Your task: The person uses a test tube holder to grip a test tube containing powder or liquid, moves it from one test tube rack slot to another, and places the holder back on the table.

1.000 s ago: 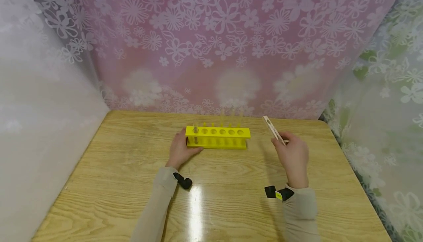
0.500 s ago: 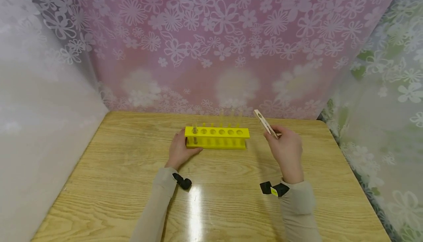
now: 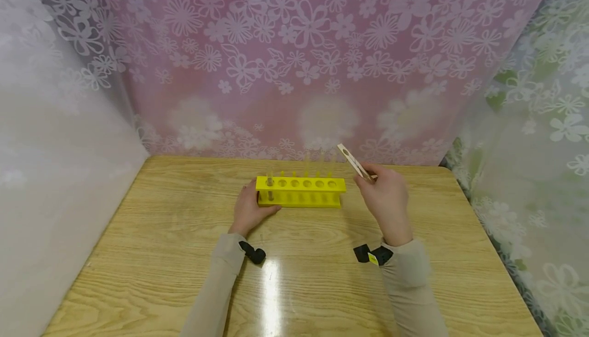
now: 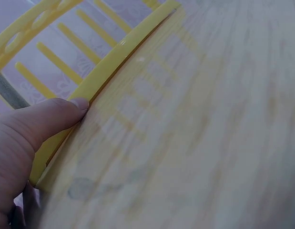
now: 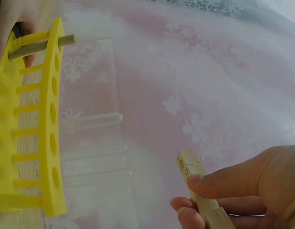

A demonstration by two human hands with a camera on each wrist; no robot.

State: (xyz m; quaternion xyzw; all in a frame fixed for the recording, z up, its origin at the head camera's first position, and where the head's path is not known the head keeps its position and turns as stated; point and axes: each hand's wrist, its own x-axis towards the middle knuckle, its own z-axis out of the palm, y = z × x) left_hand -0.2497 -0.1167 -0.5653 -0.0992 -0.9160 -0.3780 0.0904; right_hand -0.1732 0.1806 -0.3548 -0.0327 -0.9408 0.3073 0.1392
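A yellow test tube rack (image 3: 301, 189) stands on the table. One test tube (image 3: 270, 195) with greyish-brown contents sits upright in its leftmost hole. My left hand (image 3: 248, 210) grips the rack's left end; in the left wrist view its thumb (image 4: 56, 114) presses on the base's front edge, while most other fingers are hidden. Right of the rack, raised above the table, my right hand (image 3: 385, 199) pinches a wooden test tube holder (image 3: 353, 159) between thumb and fingers. The holder's tip points up and left, apart from the rack, and nothing shows between its jaws.
Several clear test tubes (image 5: 97, 122) rise at the rack's rear, round ends up. The wooden table (image 3: 184, 275) ends at a pink flowered curtain (image 3: 257, 35) behind and pale curtains at both sides. Black wrist cameras (image 3: 259, 256) sit on both sleeves.
My right hand has moved left and slightly upward in the head view, bringing the test tube holder closer to the rack. The left hand keeps its hold on the rack.
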